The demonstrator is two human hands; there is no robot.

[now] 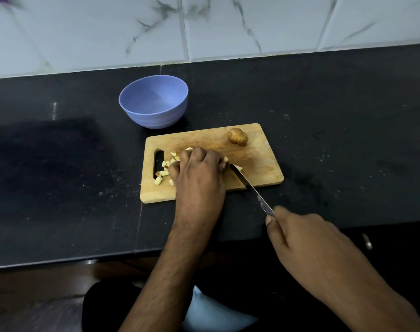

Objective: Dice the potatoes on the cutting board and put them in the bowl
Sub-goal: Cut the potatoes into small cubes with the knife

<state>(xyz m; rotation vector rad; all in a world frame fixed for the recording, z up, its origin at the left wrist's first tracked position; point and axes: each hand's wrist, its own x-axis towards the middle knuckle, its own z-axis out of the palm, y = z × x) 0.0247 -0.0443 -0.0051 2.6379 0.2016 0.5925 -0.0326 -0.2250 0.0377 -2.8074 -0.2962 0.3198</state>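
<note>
Black countertop carries a wooden cutting board (259, 161). Left hand (199, 178) curls knuckles-up over potato pieces (164, 173), pinning them. Right hand (307, 238) grips the knife (252, 188), blade angled onto the board.

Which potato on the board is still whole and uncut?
The brown potato at the cutting board's far right corner; it keeps its skin, while the pale diced pieces lie near the handle slot.

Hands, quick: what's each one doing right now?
Left hand: fingers curled over potato pieces on the board; grip hidden.
Right hand: holds the knife.
</note>
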